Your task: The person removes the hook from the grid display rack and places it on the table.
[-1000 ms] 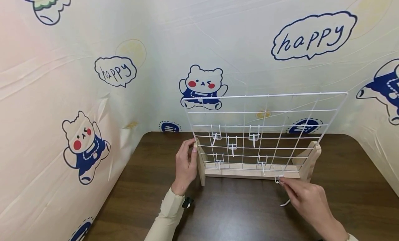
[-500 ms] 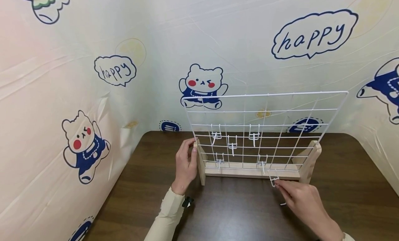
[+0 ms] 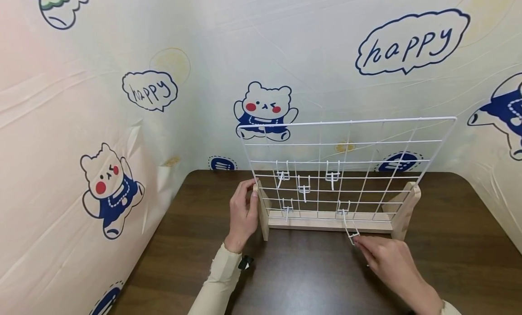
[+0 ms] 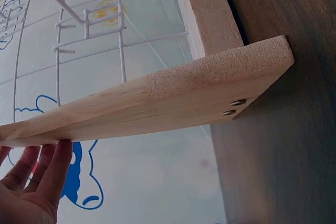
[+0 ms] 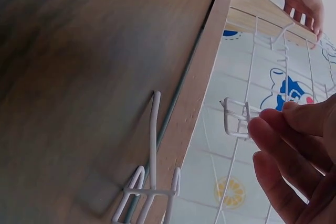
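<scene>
My right hand [image 3: 389,258] pinches a white wire hook [image 3: 353,236] between thumb and fingertips, just in front of the grid's lower edge. Upright before me stands a white wire grid [image 3: 346,123] in a pale wooden stand [image 3: 326,223]. Several white hooks hang on it, among them one at upper centre [image 3: 332,176] and one at lower right [image 3: 342,210]. My left hand [image 3: 243,215] rests its fingertips against the outer face of the stand's left side panel [image 4: 173,98]; the fingers look fairly straight in the left wrist view.
Another white hook [image 5: 152,182] lies on the dark wooden table [image 3: 310,274], mostly hidden by my right hand in the head view. The stand's right side panel [image 3: 407,215] is near that hand. A patterned curtain [image 3: 204,56] surrounds the table behind and at the sides.
My right hand has moved left with the pinched hook, which has turned so its prongs point up and left towards the grid. The left hand has stayed at the panel.
</scene>
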`<state>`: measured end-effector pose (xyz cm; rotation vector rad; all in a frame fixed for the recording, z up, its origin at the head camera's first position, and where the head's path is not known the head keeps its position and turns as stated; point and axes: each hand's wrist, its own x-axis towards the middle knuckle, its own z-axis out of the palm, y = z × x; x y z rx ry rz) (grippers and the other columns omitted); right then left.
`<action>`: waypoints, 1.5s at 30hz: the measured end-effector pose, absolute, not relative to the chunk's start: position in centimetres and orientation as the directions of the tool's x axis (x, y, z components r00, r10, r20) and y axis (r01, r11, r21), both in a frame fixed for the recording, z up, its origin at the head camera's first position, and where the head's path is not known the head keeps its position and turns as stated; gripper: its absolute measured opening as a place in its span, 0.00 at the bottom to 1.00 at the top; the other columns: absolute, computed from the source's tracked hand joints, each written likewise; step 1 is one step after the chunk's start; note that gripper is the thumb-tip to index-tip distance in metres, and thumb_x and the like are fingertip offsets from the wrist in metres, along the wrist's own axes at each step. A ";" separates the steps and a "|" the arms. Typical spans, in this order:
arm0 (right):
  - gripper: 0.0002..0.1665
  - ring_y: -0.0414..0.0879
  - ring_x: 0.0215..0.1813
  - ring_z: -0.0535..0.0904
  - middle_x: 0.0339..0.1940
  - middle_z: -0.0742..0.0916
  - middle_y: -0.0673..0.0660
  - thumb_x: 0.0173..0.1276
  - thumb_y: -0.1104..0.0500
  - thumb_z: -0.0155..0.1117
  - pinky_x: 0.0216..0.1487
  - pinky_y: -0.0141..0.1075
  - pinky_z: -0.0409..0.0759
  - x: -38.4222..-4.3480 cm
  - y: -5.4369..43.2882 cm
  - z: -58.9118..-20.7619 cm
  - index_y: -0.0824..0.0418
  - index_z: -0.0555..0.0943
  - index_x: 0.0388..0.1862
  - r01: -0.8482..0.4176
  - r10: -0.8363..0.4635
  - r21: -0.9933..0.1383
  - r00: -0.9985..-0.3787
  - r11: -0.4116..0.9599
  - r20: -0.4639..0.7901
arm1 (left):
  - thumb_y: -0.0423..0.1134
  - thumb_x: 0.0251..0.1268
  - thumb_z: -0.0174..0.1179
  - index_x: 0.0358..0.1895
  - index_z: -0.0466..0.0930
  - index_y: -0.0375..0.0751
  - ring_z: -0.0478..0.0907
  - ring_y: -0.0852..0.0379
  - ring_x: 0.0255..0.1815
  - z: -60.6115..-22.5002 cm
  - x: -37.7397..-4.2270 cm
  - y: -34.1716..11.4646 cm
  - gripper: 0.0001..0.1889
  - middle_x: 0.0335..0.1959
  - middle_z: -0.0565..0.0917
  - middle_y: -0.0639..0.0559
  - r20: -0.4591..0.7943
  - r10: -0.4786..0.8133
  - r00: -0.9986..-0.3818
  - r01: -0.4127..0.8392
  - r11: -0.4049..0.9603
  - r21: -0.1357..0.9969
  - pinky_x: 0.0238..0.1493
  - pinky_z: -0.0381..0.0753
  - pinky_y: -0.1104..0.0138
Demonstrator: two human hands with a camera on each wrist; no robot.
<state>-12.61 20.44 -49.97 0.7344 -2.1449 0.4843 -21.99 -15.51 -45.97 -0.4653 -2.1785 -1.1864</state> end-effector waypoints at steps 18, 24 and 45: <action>0.39 0.41 0.17 0.79 0.19 0.87 0.42 0.87 0.40 0.27 0.14 0.33 0.64 -12.7 19.3 -49.4 0.49 0.87 0.33 -0.612 -0.406 -0.069 -0.600 0.788 0.689 | 0.34 0.80 0.52 0.60 0.80 0.37 0.84 0.52 0.50 -45.8 -22.1 -15.4 0.14 0.54 0.85 0.45 0.684 0.014 -0.729 0.584 0.533 0.612 0.44 0.91 0.55; 0.27 0.39 0.15 0.74 0.16 0.81 0.38 0.86 0.45 0.42 0.14 0.32 0.60 -12.9 19.3 -49.6 0.46 0.82 0.28 -0.609 -0.420 -0.063 -0.615 0.791 0.668 | 0.34 0.80 0.52 0.61 0.80 0.39 0.84 0.52 0.50 -45.8 -22.2 -15.6 0.14 0.55 0.85 0.46 0.681 0.008 -0.732 0.579 0.534 0.616 0.44 0.91 0.54; 0.20 0.42 0.12 0.69 0.11 0.76 0.40 0.53 0.61 0.73 0.14 0.34 0.56 -12.6 18.4 -50.3 0.45 0.71 0.17 -0.545 -0.456 0.003 -0.699 0.838 0.550 | 0.35 0.80 0.51 0.61 0.80 0.37 0.83 0.53 0.49 -46.0 -22.0 -15.5 0.14 0.54 0.85 0.44 0.676 0.010 -0.736 0.573 0.540 0.616 0.43 0.91 0.55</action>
